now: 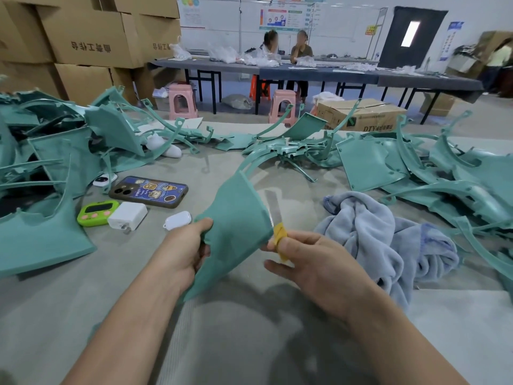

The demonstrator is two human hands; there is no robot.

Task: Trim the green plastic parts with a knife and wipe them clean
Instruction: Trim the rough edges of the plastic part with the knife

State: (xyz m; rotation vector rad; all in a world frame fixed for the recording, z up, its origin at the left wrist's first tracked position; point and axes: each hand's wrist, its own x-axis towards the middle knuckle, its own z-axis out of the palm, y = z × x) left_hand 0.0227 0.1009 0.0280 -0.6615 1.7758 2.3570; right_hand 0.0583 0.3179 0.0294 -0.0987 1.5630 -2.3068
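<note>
A curved green plastic part (236, 220) is held up over the grey table, gripped at its lower left edge by my left hand (186, 251). My right hand (311, 259) pinches a knife (277, 229) with a yellow wrapped handle; its blurred blade points up along the part's right edge. A crumpled blue-grey towel (369, 229) lies just right of my right hand. Piles of similar green parts lie at the left (50, 168) and at the right (416, 168).
A phone (148, 191), a green timer (97, 213), a white charger (127, 216) and a small white case (177, 220) lie left of the part. Cardboard boxes (91, 37) stack at the back left. Two people sit at a far table (277, 69), with pink stools (181, 101) before it.
</note>
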